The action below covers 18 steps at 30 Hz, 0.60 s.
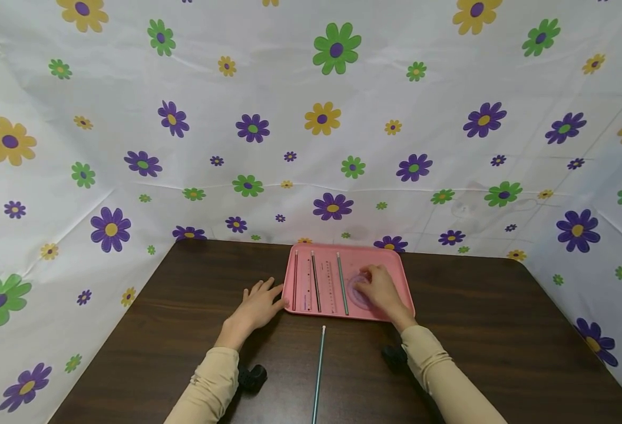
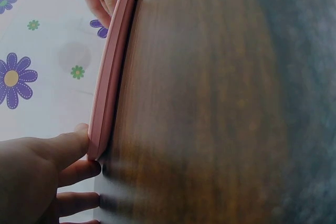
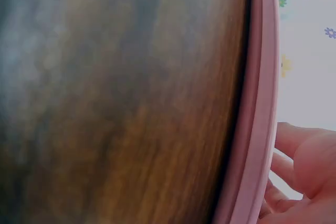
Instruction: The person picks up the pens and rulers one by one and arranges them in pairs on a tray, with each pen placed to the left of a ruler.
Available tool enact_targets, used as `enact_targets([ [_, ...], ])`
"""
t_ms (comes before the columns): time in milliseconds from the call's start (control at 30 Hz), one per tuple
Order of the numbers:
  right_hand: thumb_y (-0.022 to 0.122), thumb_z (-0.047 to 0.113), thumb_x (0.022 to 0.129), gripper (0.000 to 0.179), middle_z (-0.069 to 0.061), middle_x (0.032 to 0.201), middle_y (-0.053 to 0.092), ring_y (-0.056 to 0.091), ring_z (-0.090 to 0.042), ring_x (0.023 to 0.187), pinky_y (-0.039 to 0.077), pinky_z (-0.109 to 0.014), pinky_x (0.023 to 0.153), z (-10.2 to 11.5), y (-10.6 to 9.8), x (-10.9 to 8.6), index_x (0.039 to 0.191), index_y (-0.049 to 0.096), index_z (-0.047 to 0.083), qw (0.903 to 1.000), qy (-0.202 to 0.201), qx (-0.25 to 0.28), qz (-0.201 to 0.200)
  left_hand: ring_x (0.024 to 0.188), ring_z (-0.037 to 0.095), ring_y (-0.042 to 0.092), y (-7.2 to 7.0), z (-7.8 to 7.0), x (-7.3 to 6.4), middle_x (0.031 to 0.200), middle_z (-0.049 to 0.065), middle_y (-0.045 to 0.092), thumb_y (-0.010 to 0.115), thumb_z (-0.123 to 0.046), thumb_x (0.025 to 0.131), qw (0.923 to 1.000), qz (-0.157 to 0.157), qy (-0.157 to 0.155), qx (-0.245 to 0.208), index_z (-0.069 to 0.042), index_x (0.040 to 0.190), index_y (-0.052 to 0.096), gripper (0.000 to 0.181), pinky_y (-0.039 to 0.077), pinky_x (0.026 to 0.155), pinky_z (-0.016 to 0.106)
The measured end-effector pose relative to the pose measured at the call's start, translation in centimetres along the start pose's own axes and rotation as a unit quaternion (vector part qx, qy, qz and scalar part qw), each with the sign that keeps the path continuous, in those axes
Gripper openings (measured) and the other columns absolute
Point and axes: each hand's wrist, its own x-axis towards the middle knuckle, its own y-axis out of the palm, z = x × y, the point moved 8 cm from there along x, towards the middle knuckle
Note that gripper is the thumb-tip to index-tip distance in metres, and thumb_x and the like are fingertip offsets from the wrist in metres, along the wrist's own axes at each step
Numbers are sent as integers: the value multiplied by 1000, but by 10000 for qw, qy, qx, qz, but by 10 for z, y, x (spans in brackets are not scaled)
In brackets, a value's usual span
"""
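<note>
A pink tray (image 1: pixel 313 314) lies at the back of the dark table. In it, a see-through purple round protractor (image 1: pixel 354 297) lies under my right hand (image 1: pixel 382 288), whose curled fingers and thumb pinch it. The tray's rim hides most of those fingers in the right wrist view. My left hand (image 1: pixel 255 307) is spread at the tray's front left corner, thumb against the rim and the other fingers extended. Left of the protractor lie a green pencil (image 1: pixel 342 284), a clear ruler (image 1: pixel 330 287), a black pencil (image 1: pixel 316 282), another clear ruler (image 1: pixel 308 285) and a dark red pencil (image 1: pixel 295 280), roughly parallel.
A teal pencil (image 1: pixel 318 371) with a white eraser end lies on the table (image 1: pixel 184 330) in front of the tray, between the forearms. Behind the table hangs a white flowered sheet (image 1: pixel 290 88). Black wrist cameras (image 1: pixel 252 378) sit under both wrists.
</note>
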Motion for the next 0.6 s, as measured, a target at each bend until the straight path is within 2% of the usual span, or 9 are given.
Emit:
enact_targets([
  [100, 72, 16, 90, 41, -18, 110, 56, 50, -27, 95, 45, -42, 86, 4, -1, -1, 124, 62, -4, 9999, 26, -144, 18, 148, 47, 24, -1, -1, 0, 159, 22, 31, 50, -38, 103, 10000, 10, -2, 19, -11, 148, 48, 53, 14, 113, 73],
  [200, 70, 17, 90, 39, -17, 110, 58, 53, -27, 96, 48, -44, 87, 12, -4, -8, 123, 63, -2, 9996, -51, -282, -10, 148, 48, 24, 0, -2, 1, 160, 22, 31, 50, -39, 103, 10000, 21, -3, 24, -11, 148, 48, 53, 14, 113, 73],
  [367, 72, 20, 89, 37, -15, 104, 64, 57, -26, 92, 51, -44, 85, 42, -5, -24, 119, 67, 1, 9971, -493, -560, 116, 148, 47, 23, 1, -2, 1, 160, 22, 31, 50, -40, 103, 10000, 36, -13, 13, -11, 149, 47, 54, 14, 113, 73],
  [467, 74, 20, 88, 34, -10, 95, 65, 57, -20, 82, 52, -37, 77, 60, -1, -36, 116, 68, 2, 9948, -728, -606, 382, 148, 48, 23, 1, -1, 1, 160, 22, 31, 49, -39, 103, 10000, 26, -18, 3, -11, 149, 47, 54, 14, 113, 73],
  [600, 74, 19, 89, 30, -2, 83, 62, 53, -13, 69, 47, -29, 62, 74, 8, -53, 113, 68, 3, 9918, -816, -592, 781, 148, 48, 24, 1, -1, 1, 159, 22, 31, 49, -39, 103, 10000, 10, -15, 13, -10, 149, 47, 54, 15, 113, 73],
])
